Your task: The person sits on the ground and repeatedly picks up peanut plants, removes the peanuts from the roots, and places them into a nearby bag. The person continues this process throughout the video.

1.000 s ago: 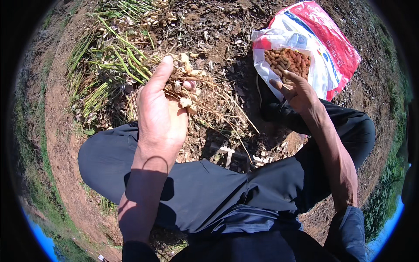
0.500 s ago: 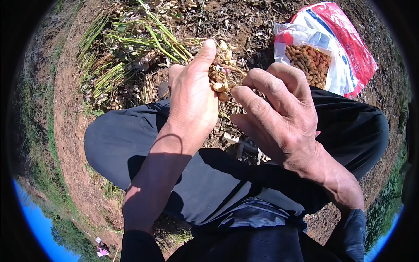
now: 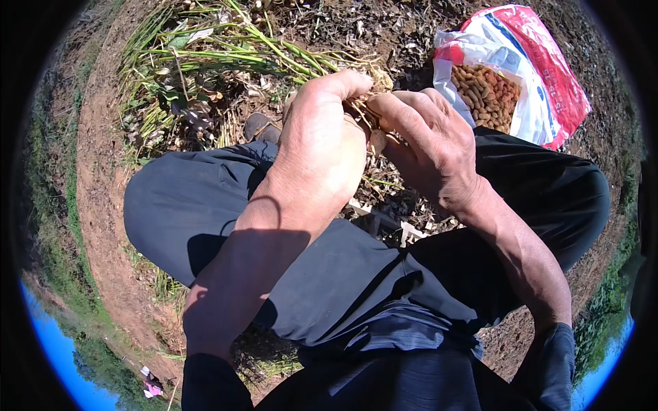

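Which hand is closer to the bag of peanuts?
Right. The right hand is beside the bag, to its lower left in the picture; the left hand is farther left.

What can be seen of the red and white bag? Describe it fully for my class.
The bag looks like thin, glossy plastic: red on its far right side, white around the mouth, with a blue stripe and some printing. It lies open on the leaf-strewn ground, ahead and to the person's right, its creased white mouth baring many brown unshelled peanuts. The right hand is near its left edge, not gripping it. Whether the dark trouser leg touches its lower edge, I cannot tell.
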`<state>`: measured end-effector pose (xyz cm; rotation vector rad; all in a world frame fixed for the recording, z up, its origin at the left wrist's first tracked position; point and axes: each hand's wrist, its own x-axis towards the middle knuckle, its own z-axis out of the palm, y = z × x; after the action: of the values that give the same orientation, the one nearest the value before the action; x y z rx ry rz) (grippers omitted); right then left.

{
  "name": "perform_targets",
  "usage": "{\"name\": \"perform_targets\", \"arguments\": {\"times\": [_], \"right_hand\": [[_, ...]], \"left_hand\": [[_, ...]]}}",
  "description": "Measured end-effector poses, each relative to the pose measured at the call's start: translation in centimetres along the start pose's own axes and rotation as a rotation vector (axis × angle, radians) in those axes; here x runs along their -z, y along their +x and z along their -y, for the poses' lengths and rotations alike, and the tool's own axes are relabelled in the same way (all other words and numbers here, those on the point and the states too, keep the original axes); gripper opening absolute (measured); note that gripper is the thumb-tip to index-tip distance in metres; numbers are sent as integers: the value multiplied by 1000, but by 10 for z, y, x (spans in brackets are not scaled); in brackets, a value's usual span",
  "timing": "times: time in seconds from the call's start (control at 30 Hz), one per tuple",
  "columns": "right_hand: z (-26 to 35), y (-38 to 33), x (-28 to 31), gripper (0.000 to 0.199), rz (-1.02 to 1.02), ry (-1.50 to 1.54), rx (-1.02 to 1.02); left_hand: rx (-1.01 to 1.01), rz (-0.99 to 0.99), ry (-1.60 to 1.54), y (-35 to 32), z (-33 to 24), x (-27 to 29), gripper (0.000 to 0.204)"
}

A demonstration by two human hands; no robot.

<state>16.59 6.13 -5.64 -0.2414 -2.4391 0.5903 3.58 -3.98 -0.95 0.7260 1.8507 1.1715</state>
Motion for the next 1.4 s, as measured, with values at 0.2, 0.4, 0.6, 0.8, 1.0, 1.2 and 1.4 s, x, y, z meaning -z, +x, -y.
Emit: {"name": "perform_targets", "arguments": {"times": [0.2, 0.4, 0.6, 0.8, 1.0, 1.2, 1.4], "right_hand": [[3, 0, 4, 41, 13, 349, -205], [6, 0, 8, 31, 48, 525, -431], [12, 14, 21, 22, 123, 1202, -962], [2, 20, 33, 19, 184, 1189, -965], [4, 20, 32, 17, 169, 1205, -999], [6, 26, 42, 17, 235, 1269, -1115], [-6, 28, 51, 17, 168, 1193, -987]], "left_hand": [[187, 0, -419, 8, 20, 3, 16], [364, -20, -798, 4, -3, 1, 17], [244, -74, -742, 12, 9, -2, 22], [125, 7, -786, 13, -8, -8, 22], [140, 49, -1030, 13, -9, -7, 32], [62, 30, -826, 15, -18, -4, 29], [13, 123, -817, 20, -8, 7, 26]]}}
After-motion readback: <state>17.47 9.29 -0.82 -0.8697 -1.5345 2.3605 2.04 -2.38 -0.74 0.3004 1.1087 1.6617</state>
